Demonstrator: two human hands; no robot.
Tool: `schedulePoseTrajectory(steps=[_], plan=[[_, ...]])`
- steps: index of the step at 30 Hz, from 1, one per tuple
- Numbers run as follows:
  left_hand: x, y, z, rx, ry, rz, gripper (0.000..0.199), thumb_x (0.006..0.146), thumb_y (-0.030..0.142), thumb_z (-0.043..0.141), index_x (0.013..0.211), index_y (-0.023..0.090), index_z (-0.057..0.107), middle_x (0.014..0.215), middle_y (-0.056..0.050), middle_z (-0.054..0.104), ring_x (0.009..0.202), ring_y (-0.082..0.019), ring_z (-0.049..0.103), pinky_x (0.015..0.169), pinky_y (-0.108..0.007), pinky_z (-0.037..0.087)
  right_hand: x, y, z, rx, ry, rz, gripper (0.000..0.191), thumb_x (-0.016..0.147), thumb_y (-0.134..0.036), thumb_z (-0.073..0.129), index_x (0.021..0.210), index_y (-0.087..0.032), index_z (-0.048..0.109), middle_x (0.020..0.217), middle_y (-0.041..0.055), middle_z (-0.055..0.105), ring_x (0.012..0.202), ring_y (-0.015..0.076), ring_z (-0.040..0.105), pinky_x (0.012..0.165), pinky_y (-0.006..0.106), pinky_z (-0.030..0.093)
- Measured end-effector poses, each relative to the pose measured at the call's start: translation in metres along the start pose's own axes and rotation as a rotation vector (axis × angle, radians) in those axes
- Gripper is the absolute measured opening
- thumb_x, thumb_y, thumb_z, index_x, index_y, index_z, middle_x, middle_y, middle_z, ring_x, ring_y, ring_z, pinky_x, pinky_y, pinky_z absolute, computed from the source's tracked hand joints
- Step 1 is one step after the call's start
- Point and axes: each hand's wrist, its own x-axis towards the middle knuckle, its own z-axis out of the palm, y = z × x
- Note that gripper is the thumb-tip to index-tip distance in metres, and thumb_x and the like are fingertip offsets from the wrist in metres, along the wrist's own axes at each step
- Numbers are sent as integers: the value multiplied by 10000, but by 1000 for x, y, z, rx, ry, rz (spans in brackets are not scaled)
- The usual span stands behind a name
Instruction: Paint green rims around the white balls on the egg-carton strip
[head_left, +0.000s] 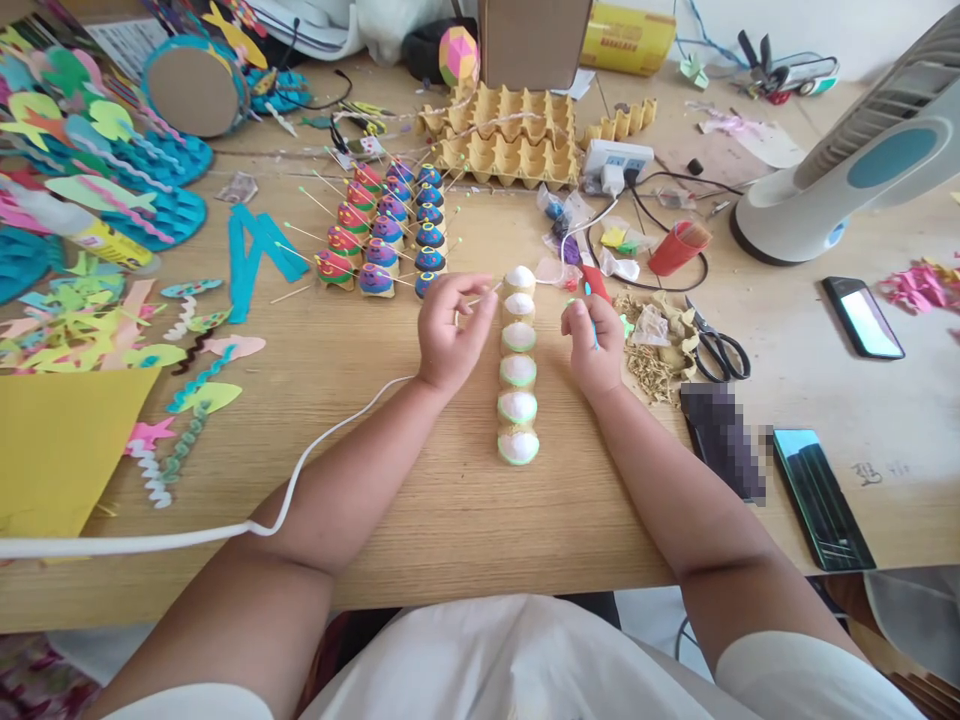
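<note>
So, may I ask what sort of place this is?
Probably a craft workspace: the wooden table holds a white-topped egg-tray strip, colourful cut-outs and scissors. Whether home or workshop, I cannot tell.

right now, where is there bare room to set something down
Bare tabletop lies between the forearms, on the near side of the white-topped egg-carton strip; another patch between the scissors and farther smartphone. Crowded: paper cutouts at left, painted egg-carton rows beyond the left hand.

- We see bright, soft light across the table.
- We catch pale glare on the upper phone.
- We find the fan stretched at the edge.
</note>
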Motion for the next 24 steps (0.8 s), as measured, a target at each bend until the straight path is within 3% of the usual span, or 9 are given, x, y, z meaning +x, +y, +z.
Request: schedulePoseTrajectory(steps=[2,4,11,15,19,24], plan=[[0,-9,0,-17,125,-89,344,1069,567,634,1129,249,753,1116,-73,766,1003,-196,698,822,-323,536,1,1,1,33,38,12,650,1045,-769,469,655,-249,463,625,-20,478,599,135,465,611,330,417],[-1,-12,1,-32,129,-111,373,1076,590,610,1118,246,747,1110,-73,764,1010,-196,701,856,-329,545,1,2,2,40,34,19,674,1043,-784,450,632,-250,432,602,-23,438,574,132,431,587,335,391],[-6,17,3,56,-136,74,366,1098,555,565,1127,251,764,1051,-73,794,961,-215,703,880,-379,552,-4,-4,1,-10,-77,-7,652,1049,-763,462,646,-250,469,616,-12,479,591,146,453,591,340,396],[-10,26,6,51,-296,244,320,1065,510,663,1232,263,780,1123,-77,816,1039,-234,725,963,-413,555,-4,-9,0,-42,-220,-104,626,1072,-735,422,676,-254,489,627,-3,509,619,163,497,638,357,430],[-12,26,8,46,-335,286,277,1078,450,672,1257,286,805,1096,-56,830,1043,-223,742,983,-409,560,-4,-13,0,-27,-329,-171,623,1089,-706,401,679,-246,491,625,-4,513,623,156,496,639,348,420],[-15,27,12,-43,-283,252,188,1047,362,741,1193,282,829,1050,-42,837,1020,-194,752,940,-365,583,-7,-15,1,14,-315,-115,674,1086,-741,337,645,-248,464,611,0,509,599,155,494,634,348,437]])
